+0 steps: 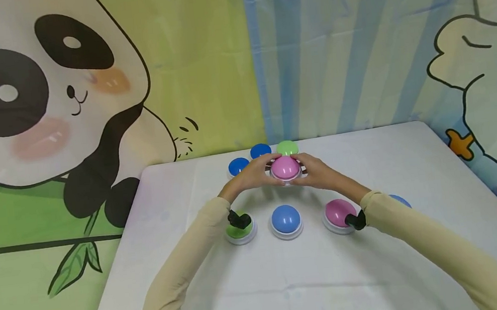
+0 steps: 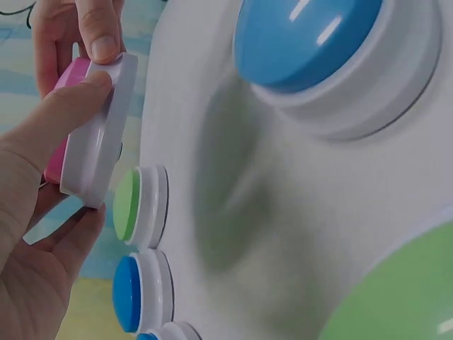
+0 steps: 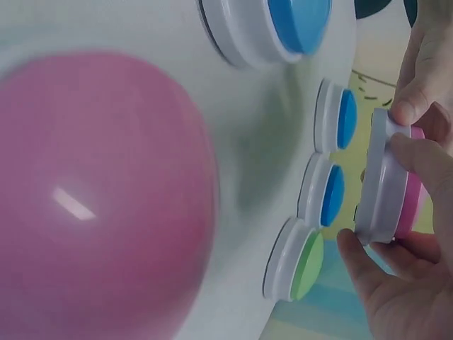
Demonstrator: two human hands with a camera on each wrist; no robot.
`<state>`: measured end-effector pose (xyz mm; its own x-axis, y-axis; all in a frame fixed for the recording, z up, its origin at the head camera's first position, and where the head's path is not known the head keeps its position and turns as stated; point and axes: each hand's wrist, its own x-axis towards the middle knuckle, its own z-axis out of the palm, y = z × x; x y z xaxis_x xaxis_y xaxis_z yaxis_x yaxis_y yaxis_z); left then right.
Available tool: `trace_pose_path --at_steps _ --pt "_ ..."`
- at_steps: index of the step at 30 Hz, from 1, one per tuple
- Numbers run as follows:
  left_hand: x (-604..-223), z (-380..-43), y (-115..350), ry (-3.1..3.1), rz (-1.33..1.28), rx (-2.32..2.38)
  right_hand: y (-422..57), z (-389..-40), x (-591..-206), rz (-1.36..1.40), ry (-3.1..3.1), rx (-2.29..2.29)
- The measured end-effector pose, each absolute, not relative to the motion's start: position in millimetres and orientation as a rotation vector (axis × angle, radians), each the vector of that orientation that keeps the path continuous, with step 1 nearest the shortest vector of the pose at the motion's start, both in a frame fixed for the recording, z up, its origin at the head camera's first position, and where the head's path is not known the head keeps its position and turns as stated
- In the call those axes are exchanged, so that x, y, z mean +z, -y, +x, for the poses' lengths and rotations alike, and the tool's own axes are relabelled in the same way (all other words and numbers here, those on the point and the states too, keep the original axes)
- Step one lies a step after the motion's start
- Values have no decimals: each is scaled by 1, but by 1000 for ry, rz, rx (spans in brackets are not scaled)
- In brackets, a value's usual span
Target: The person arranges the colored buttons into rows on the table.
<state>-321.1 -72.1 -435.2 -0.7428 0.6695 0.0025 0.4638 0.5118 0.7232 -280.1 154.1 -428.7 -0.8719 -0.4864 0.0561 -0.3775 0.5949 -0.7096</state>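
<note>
Both hands hold one pink push button [image 1: 285,167] with a white base, raised above the far part of the table. My left hand [image 1: 256,173] grips its left side and my right hand [image 1: 319,172] its right side. Seen from the left wrist, the white base [image 2: 99,142] stands on edge, thumbs against its rim and other fingers around it. In the right wrist view, fingertips of both hands meet the same pink button [image 3: 386,180], its underside facing the table. Behind it in the head view sit a green button [image 1: 287,147] and two blue buttons [image 1: 238,165].
Nearer on the white table [image 1: 288,277] stand a green button [image 1: 240,230], a blue button [image 1: 286,219] and a pink button [image 1: 339,212]. Another blue button [image 1: 400,200] is partly hidden by the right sleeve. A printed curtain [image 1: 203,69] hangs behind the table.
</note>
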Motion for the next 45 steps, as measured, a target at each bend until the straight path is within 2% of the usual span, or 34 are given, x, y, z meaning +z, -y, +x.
trace_pose_path --at_steps 25,37,45 --pt "-415 -181 99 -2607 1022 951 -138 -152 -414 -951 -2832 -966" --pt "-430 -142 124 -2697 1148 944 -114 -132 -431 -1085 -2808 -929" --pt "-434 -120 157 -2702 952 904 -77 -125 -437 -1053 -2776 -839"
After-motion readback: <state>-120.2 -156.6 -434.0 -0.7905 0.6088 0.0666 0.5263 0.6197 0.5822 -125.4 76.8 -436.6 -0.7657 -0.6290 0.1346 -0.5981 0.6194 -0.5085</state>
